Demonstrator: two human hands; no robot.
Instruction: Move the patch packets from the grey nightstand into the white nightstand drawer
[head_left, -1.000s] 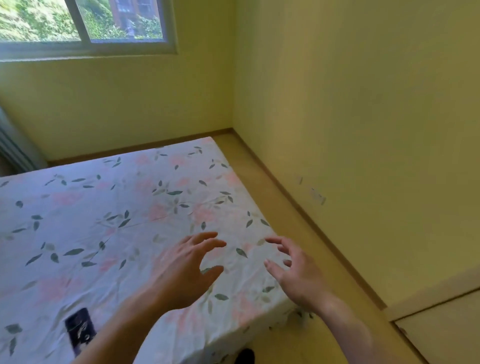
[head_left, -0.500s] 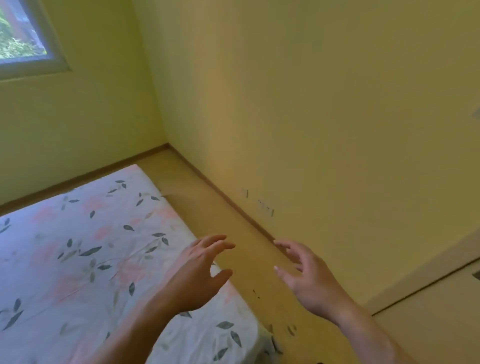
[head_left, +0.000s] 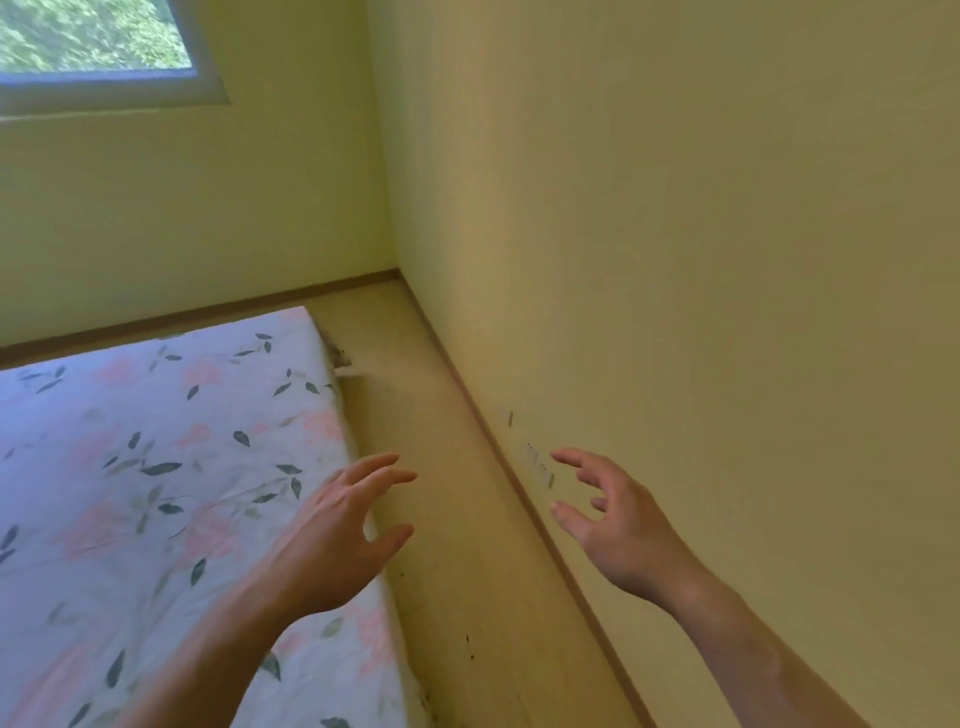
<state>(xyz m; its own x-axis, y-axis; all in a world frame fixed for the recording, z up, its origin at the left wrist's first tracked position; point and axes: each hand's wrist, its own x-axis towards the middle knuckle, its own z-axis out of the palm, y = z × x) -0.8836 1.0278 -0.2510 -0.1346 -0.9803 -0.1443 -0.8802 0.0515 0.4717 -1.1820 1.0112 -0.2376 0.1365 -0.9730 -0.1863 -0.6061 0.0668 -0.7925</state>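
Observation:
Neither nightstand nor any patch packet is in view. My left hand (head_left: 337, 540) hovers over the right edge of the bed, palm down, fingers spread and holding nothing. My right hand (head_left: 618, 525) is raised in front of the yellow wall, fingers curled apart, also holding nothing. The two hands are about a hand's width apart above the floor strip.
A mattress with a white floral sheet (head_left: 156, 493) fills the lower left. A narrow strip of wooden floor (head_left: 457, 571) runs between it and the yellow wall (head_left: 701, 260) on the right. A window (head_left: 93, 36) is at the upper left.
The view has swung right and then partly back, so the wall now fills most of the frame and the door frame at lower right is gone. Both hands stay open and empty.

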